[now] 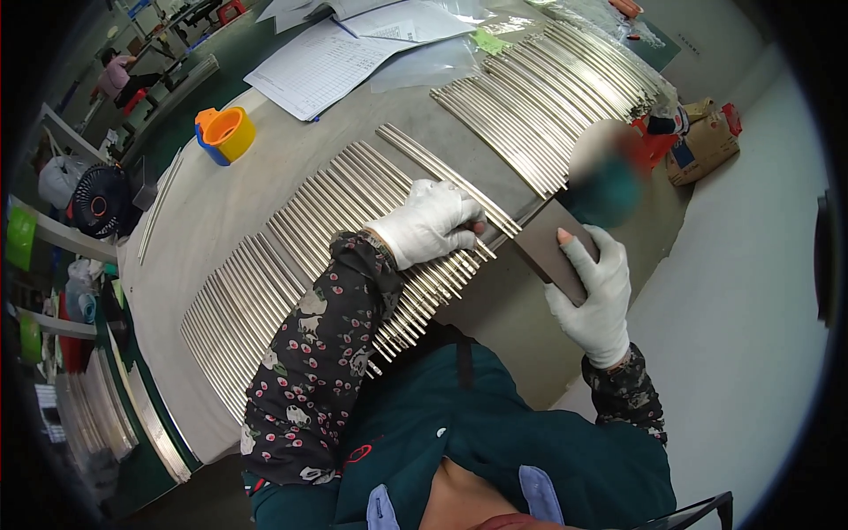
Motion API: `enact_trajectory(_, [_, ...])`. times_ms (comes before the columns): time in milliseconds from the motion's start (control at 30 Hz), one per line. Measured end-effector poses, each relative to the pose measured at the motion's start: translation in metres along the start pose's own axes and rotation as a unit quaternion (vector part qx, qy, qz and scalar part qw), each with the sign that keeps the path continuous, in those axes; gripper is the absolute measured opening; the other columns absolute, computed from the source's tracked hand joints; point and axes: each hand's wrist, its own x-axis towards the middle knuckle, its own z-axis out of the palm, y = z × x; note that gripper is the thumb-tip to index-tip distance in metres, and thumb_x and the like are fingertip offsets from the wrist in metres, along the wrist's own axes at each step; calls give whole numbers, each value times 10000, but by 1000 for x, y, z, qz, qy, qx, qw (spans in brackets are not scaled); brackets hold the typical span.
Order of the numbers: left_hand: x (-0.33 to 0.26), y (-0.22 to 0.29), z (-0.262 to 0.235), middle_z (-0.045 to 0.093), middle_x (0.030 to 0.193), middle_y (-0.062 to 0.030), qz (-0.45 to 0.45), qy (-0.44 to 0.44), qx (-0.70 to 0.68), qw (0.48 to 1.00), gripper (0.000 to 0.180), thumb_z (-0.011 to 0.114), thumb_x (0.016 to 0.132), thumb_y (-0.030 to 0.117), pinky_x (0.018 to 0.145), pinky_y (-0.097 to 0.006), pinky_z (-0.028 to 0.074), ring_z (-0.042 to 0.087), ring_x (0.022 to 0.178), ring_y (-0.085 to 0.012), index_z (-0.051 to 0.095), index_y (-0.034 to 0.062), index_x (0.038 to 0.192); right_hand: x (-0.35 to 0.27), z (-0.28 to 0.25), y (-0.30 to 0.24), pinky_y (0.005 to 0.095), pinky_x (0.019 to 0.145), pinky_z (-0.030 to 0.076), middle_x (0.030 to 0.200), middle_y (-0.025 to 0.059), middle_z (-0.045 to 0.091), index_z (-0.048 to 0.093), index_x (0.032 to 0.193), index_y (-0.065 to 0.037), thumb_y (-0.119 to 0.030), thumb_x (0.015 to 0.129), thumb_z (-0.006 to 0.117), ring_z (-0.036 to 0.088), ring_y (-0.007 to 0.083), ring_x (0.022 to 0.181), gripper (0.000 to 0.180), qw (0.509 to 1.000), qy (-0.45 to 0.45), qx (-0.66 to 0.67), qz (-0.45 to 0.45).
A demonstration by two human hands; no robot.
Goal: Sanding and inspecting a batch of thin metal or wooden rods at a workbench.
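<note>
My left hand [428, 221], in a white glove with bare fingertips, lies over a row of thin silvery metal rods [340, 190]. Its fingers are curled down onto the rods near their right ends; exactly how many they grip is hidden. A few separated rods [442, 172] lie just beyond this hand. In my right hand [601, 300], also gloved in white, is a flat grey-brown rectangular block [552, 243], like a sanding block. Thumb and fingers clasp its sides, and its far left edge is close to the ends of the separated rods; contact cannot be made out.
More rods [530, 97] lie side by side at the far right of the grey table [168, 291]. An orange and blue tape dispenser [225, 134], printed sheets [318, 66] and clear plastic [424, 66] are farther back. A cardboard box [702, 146] stands beyond the right edge; a black fan [99, 201] is left.
</note>
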Motion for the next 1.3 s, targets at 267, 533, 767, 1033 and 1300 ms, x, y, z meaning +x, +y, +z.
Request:
enact_trajectory(267, [1, -5, 4, 637, 899, -48, 34, 59, 7, 998, 167, 640, 817, 294, 818, -428, 401, 579, 930, -270, 667, 136, 865, 18, 4, 1, 395, 756, 489, 1149, 190, 501, 624, 1141, -116, -183, 608, 751, 528, 328, 920, 551, 995, 7, -100, 20])
enact_trajectory(533, [3, -6, 6, 647, 847, -62, 39, 76, 0, 996, 193, 630, 830, 303, 800, -423, 413, 601, 895, -274, 666, 115, 862, 20, 4, 3, 393, 760, 482, 1120, 162, 516, 624, 1137, -97, -168, 599, 736, 517, 316, 918, 555, 995, 30, -95, 18])
enact_trajectory(767, [5, -7, 8, 643, 860, -59, 31, 60, 10, 998, 221, 574, 865, 318, 801, -423, 381, 603, 895, -272, 684, 127, 858, 14, 0, -27, 401, 757, 487, 1122, 177, 523, 635, 1121, -123, -194, 576, 759, 541, 319, 936, 563, 992, -59, 35, -103])
enact_trajectory(1033, [4, -4, 4, 650, 859, -63, 23, 60, -4, 998, 214, 584, 865, 311, 822, -434, 383, 607, 907, -269, 680, 120, 860, 16, 0, -29, 407, 737, 485, 1124, 180, 515, 630, 1117, -104, -186, 606, 738, 533, 319, 897, 529, 986, -104, 28, -127])
enact_trajectory(1300, [7, -8, 8, 622, 818, -60, 57, 82, -2, 995, 179, 621, 857, 249, 769, -394, 421, 596, 808, -260, 642, 74, 824, 16, 10, -20, 397, 771, 487, 1111, 159, 516, 626, 1138, -159, -223, 597, 758, 538, 318, 903, 561, 989, -89, 18, -116])
